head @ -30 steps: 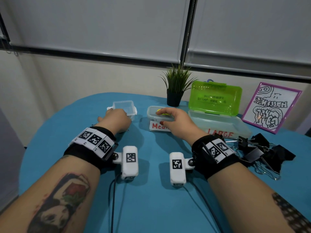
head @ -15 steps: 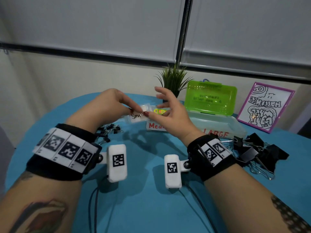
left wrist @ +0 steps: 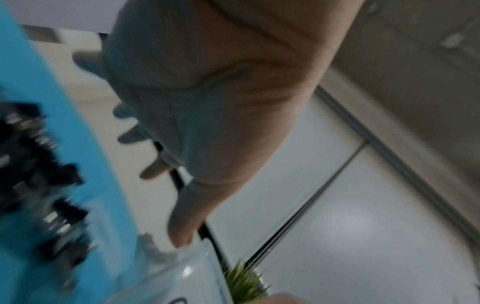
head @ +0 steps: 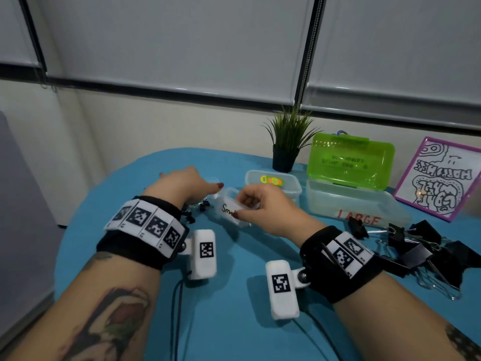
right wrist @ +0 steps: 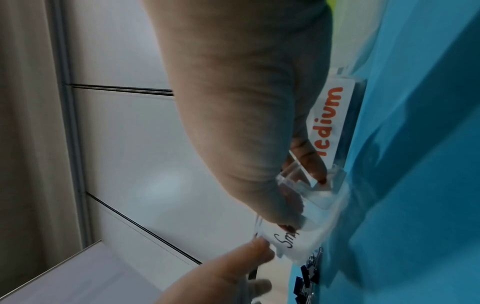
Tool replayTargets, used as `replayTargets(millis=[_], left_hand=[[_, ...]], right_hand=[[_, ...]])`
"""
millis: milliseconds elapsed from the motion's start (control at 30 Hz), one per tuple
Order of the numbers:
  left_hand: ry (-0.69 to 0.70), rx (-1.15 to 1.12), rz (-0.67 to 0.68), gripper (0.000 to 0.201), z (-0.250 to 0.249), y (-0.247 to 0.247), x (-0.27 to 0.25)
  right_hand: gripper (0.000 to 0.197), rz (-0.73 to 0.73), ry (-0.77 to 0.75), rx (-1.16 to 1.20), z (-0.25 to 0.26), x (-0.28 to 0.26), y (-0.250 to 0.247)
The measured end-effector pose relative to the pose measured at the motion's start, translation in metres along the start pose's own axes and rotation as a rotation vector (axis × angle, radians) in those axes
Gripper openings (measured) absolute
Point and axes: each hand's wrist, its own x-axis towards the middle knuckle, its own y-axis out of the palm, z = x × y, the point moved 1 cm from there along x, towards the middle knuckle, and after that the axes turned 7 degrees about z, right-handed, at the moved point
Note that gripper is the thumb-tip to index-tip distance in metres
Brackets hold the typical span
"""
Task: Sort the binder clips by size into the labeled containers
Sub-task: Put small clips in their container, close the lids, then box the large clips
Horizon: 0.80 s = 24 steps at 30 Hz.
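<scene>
A small clear container [head: 227, 208] [right wrist: 293, 244] labelled "Small" sits low over the blue table [head: 234, 321], tilted toward me. My right hand [head: 242, 205] [right wrist: 303, 202] grips it, thumb on the label and fingers curled over the rim. To its left, my left hand [head: 191, 178] [left wrist: 187, 174] is spread with straight fingers, its thumb tip at the container's left corner. Several small black binder clips [head: 197, 204] [right wrist: 306, 275] lie on the table under that hand. Several large black binder clips [head: 416, 248] are heaped at the right.
Behind the hands stands the clear "Medium" container [head: 292, 188] [right wrist: 330, 123]. To its right is the "LARGE" box [head: 359, 204] with its green lid [head: 348, 160] upright. A potted plant [head: 286, 147] and a framed drawing [head: 440, 178] stand at the back.
Both hands lifted the small container from the back of the table and brought it nearer. It is now lowered in the right hand's grip, and the left hand has let go and spread.
</scene>
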Motion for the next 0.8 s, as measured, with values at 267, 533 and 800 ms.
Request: replayTargets(millis=[267, 533, 800], left_hand=[[-0.045, 0.135, 0.139, 0.084, 0.010, 0.026, 0.009], [-0.061, 0.057, 0.045, 0.067, 0.022, 0.033, 0.021], [-0.170, 0.148, -0.031, 0.089, 0.018, 0.040, 0.016]], right_hand=[[0.020, 0.036, -0.043, 0.036, 0.001, 0.000, 0.001], [0.023, 0.036, -0.044, 0.003, -0.003, 0.002, -0.001], [0.024, 0.050, -0.026, 0.072, -0.007, 0.004, -0.001]])
